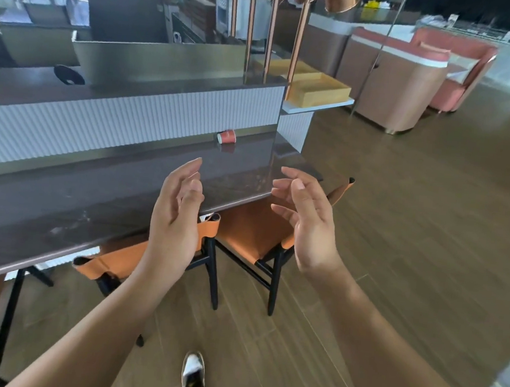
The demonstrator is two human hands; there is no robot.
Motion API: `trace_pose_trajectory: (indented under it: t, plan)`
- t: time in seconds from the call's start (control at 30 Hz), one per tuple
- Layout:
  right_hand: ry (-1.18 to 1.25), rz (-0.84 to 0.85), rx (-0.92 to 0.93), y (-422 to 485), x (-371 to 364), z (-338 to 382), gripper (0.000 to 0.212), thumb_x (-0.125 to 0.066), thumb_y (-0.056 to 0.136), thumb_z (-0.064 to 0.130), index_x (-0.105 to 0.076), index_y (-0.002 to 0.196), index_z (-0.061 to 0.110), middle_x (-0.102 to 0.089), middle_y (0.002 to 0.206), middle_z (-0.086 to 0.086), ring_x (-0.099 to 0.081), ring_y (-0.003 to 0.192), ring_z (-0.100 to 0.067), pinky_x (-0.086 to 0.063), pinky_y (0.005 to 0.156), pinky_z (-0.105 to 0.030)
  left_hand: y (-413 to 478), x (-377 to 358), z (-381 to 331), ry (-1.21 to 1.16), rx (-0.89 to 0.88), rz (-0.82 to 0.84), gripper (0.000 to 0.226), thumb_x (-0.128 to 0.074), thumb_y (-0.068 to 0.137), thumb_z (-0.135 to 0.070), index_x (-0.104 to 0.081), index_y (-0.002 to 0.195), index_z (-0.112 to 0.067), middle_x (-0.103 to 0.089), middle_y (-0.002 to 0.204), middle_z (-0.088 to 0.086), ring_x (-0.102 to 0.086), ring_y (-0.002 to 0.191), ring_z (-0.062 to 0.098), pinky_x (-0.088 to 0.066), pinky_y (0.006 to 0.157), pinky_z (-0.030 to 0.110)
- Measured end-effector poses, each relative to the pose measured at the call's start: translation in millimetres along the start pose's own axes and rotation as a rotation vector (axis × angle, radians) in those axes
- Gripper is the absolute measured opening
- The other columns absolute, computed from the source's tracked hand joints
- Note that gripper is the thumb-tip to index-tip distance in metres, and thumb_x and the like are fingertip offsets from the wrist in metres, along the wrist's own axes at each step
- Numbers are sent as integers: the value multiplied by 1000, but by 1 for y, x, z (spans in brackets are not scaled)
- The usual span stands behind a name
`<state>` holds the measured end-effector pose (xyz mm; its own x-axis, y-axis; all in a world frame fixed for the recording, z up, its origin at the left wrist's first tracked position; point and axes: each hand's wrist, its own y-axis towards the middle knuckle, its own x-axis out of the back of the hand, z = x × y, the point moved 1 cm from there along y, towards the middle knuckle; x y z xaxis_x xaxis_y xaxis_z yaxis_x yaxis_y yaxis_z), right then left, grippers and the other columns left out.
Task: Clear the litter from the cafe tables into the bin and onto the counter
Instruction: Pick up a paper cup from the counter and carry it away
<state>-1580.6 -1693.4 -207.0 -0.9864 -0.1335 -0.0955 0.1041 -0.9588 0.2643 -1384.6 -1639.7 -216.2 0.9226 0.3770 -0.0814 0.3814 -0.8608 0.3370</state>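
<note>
A red paper cup (pixel 226 136) lies on its side on the long dark table (pixel 95 193), near its far right end against the ribbed white wall. My left hand (pixel 175 214) and my right hand (pixel 306 221) are raised in front of me over the table's near edge, palms facing each other, fingers relaxed, holding nothing. Both hands are well short of the cup.
Orange-seated chairs (pixel 253 236) with black legs are tucked under the table's near edge. A raised counter (pixel 57 86) runs behind the ribbed wall, with wooden trays (pixel 316 89) on a shelf at its right end. Pink and tan sofas (pixel 403 79) stand at the back right on wood flooring.
</note>
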Motion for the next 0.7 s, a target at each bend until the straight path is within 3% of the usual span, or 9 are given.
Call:
trace_pose_trajectory:
  t: [0.2, 0.4, 0.53, 0.7]
  plan:
    - [-26, -20, 15, 94, -21, -39, 37, -56, 95, 58, -72, 120, 36, -72, 114, 3, -67, 110, -14, -56, 97, -41, 97, -5, 49, 26, -15, 13, 45, -47, 109, -43, -52, 147, -20, -54, 145, -20, -47, 146, 9, -38, 124, 55]
    - [-29, -62, -9, 195, -61, -74, 41, -57, 94, 59, -72, 122, 34, -72, 116, 2, -67, 113, -17, -55, 96, -41, 206, 8, 90, 44, 9, 58, 56, -49, 95, -58, -54, 143, -30, -57, 138, -35, -49, 144, 2, -40, 123, 53]
    - [-45, -81, -25, 243, -80, -94, 41, -57, 94, 59, -71, 123, 33, -72, 114, 3, -66, 111, -16, -55, 95, -40, 264, 15, 110, 44, 25, 77, 66, -49, 92, -59, -53, 147, -22, -55, 144, -25, -49, 144, 5, -40, 123, 52]
    - [-62, -108, -58, 286, -91, -117, 46, -57, 94, 60, -70, 126, 29, -72, 116, 1, -66, 112, -17, -55, 95, -41, 312, 12, 137, 38, 54, 115, 54, -49, 102, -44, -51, 149, -18, -53, 149, -17, -48, 144, 5, -40, 123, 51]
